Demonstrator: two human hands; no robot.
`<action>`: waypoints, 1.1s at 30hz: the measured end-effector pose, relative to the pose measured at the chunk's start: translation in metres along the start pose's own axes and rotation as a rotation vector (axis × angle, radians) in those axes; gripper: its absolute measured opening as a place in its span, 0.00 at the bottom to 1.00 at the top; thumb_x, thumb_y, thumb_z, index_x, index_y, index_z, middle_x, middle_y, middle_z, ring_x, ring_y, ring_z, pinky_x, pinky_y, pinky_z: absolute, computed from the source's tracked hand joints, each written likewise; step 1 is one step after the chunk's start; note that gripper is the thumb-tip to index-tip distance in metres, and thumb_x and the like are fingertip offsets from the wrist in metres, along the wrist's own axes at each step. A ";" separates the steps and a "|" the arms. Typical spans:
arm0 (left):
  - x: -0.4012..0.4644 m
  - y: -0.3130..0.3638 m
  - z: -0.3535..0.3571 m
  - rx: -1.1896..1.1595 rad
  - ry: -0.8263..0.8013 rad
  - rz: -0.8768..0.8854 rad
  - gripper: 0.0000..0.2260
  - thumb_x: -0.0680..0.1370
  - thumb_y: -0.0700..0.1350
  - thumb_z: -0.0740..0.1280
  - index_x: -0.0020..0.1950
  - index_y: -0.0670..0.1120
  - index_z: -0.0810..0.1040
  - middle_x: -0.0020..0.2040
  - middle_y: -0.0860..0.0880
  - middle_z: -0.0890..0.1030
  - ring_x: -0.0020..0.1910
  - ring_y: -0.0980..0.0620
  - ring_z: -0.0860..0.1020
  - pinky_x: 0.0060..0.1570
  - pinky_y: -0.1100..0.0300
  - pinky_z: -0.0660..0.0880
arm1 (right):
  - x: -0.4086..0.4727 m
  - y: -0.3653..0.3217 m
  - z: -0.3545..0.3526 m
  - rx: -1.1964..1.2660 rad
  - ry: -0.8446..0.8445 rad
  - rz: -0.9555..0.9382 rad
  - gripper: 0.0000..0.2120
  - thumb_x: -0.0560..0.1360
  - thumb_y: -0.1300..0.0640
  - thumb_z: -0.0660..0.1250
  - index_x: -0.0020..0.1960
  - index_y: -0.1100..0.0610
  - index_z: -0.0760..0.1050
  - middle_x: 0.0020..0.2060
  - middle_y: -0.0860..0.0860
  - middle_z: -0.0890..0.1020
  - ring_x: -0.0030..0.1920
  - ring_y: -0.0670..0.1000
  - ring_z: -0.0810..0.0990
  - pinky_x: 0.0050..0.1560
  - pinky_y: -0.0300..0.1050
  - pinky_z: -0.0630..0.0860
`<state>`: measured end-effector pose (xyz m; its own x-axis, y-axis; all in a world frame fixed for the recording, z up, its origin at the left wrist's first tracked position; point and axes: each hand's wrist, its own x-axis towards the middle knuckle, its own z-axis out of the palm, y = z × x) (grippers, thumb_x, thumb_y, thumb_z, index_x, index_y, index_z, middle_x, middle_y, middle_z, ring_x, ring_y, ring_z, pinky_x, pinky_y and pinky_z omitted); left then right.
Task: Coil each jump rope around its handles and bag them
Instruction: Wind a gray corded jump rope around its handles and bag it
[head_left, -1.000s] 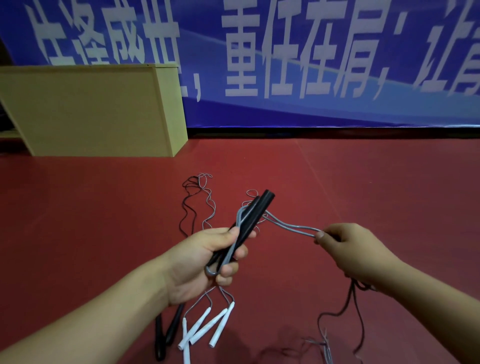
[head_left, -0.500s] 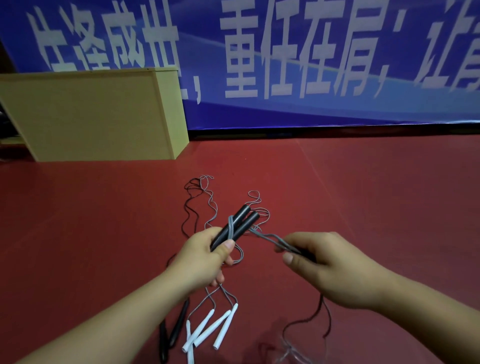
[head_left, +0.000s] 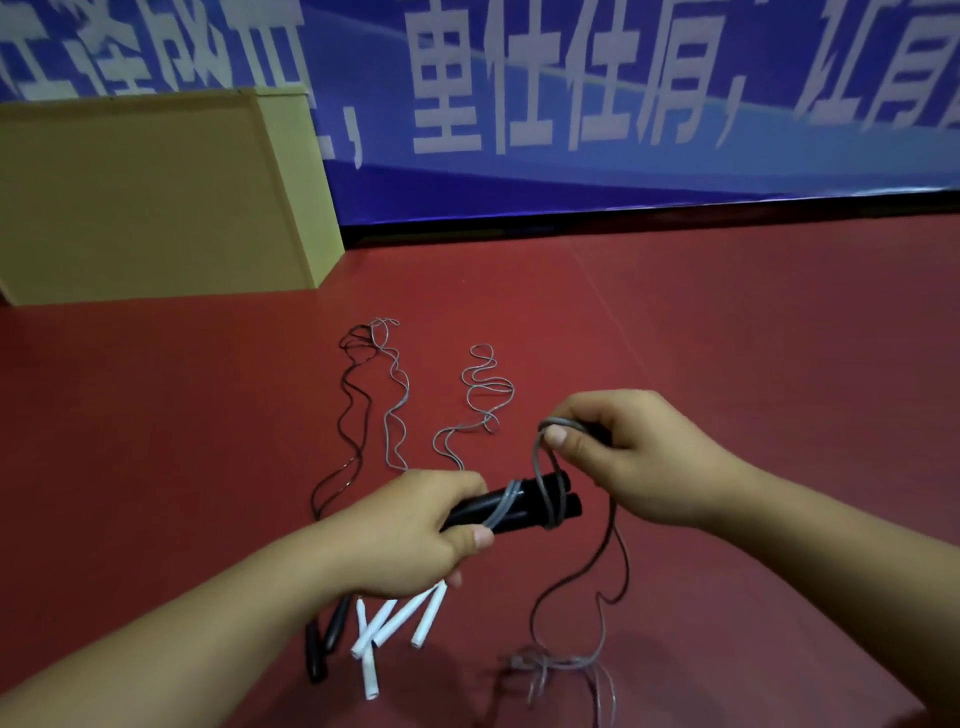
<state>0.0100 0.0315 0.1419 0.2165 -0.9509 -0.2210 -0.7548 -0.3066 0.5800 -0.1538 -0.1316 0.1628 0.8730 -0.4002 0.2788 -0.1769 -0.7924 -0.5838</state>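
Note:
My left hand (head_left: 415, 530) grips a pair of black jump-rope handles (head_left: 524, 506) that lie level and point right. A grey cord (head_left: 545, 467) loops round their free end. My right hand (head_left: 628, 457) pinches that cord just above the handles. The rest of the cord (head_left: 571, 613) hangs down to a loose pile on the floor. Below my left hand lie several white handles (head_left: 400, 621) and two black handles (head_left: 324, 639) of other ropes. Their black cord (head_left: 353, 410) and grey cords (head_left: 395, 410) trail away over the red floor.
A tan wooden box (head_left: 156, 197) stands at the back left. A blue banner with white characters (head_left: 597, 104) runs along the wall behind. Red floor (head_left: 753, 338) stretches out to the right.
My left hand has turned the black handles from pointing up-right to lying level. My right hand has brought the cord over and round their end, adding a loop.

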 end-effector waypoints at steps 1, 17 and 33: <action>-0.001 0.002 0.000 0.001 -0.022 0.035 0.04 0.80 0.45 0.65 0.46 0.49 0.72 0.39 0.51 0.82 0.32 0.58 0.82 0.34 0.57 0.75 | 0.000 0.002 0.000 -0.021 0.004 0.014 0.10 0.79 0.51 0.64 0.41 0.54 0.77 0.30 0.49 0.76 0.31 0.44 0.71 0.34 0.41 0.68; -0.013 0.017 -0.006 -0.690 -0.053 0.234 0.08 0.75 0.48 0.66 0.47 0.43 0.76 0.34 0.45 0.79 0.20 0.53 0.66 0.22 0.66 0.61 | -0.004 0.009 0.000 0.320 0.039 0.199 0.08 0.75 0.68 0.65 0.42 0.56 0.76 0.28 0.51 0.80 0.26 0.51 0.77 0.30 0.49 0.72; 0.006 -0.001 -0.019 -1.136 0.466 -0.139 0.09 0.82 0.42 0.61 0.52 0.39 0.79 0.33 0.46 0.78 0.19 0.55 0.65 0.19 0.67 0.60 | 0.001 -0.010 0.021 0.651 -0.292 0.446 0.09 0.65 0.63 0.67 0.45 0.55 0.79 0.36 0.53 0.77 0.38 0.51 0.75 0.41 0.44 0.74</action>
<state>0.0234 0.0254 0.1548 0.6271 -0.7602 -0.1698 0.2078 -0.0468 0.9771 -0.1421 -0.1142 0.1533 0.8819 -0.4066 -0.2384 -0.3138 -0.1290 -0.9407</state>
